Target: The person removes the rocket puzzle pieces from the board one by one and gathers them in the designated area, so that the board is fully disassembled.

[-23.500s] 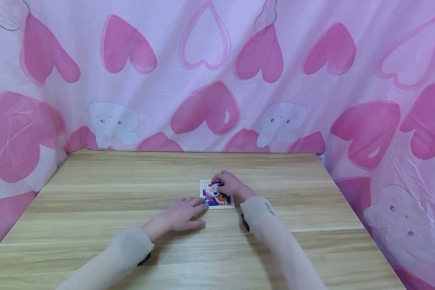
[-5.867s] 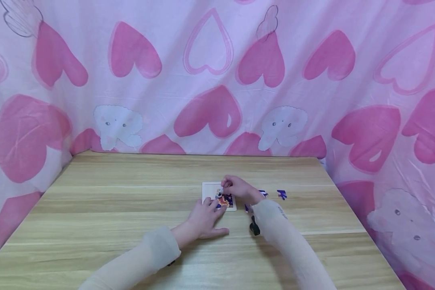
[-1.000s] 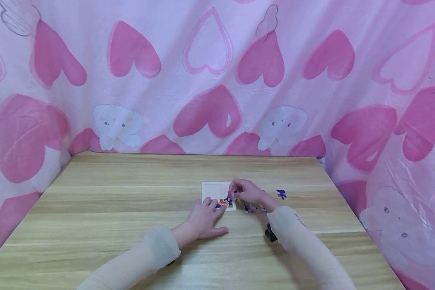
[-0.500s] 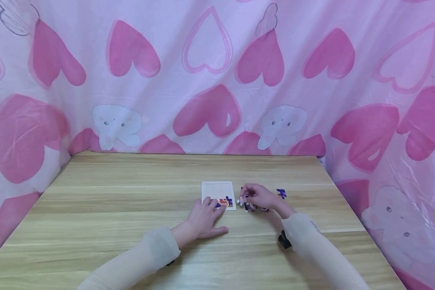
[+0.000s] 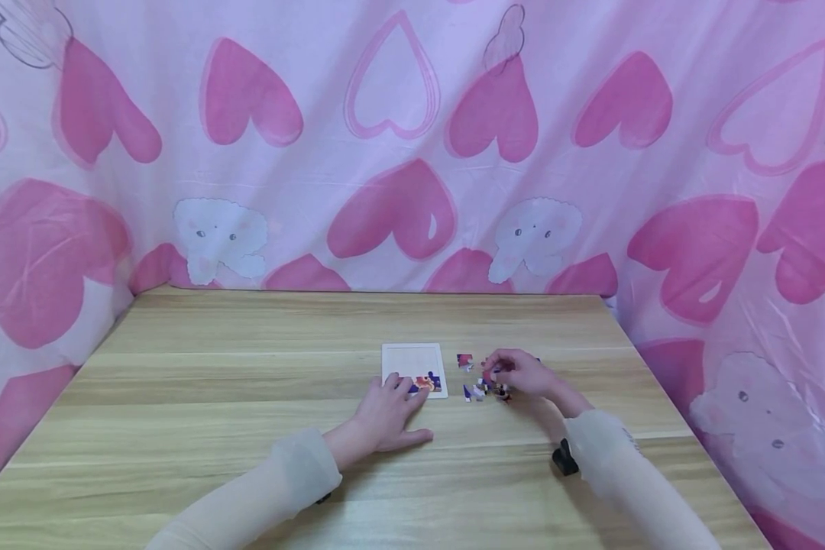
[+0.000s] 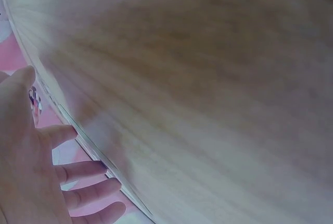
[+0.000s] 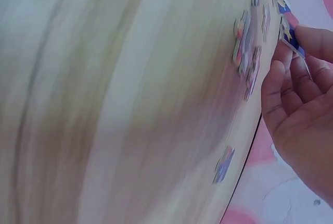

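Observation:
My left hand (image 5: 385, 416) lies with fingers spread over the near left part of a white-framed puzzle board (image 5: 411, 360). In the left wrist view its fingers (image 6: 86, 172) are spread and relaxed. A short row of orange and purple puzzle pieces (image 5: 426, 383) shows along the board's near edge, partly under those fingers. To the right of the board, my right hand (image 5: 522, 373) hovers above a cluster of loose pieces. Between its thumb and fingers it pinches a dark blue puzzle piece (image 7: 292, 40), seen in the right wrist view.
A red and purple piece (image 5: 464, 360) lies just right of the board, with several others (image 5: 479, 393) nearer me. One more piece (image 7: 223, 165) lies apart, mostly behind my right hand in the head view. A pink heart-patterned curtain (image 5: 392, 206) borders the wooden table (image 5: 247, 336).
The board was full of picture; now only the near row shows. Over the last second my right hand moved right from the board to the loose pieces. The left hand stayed put.

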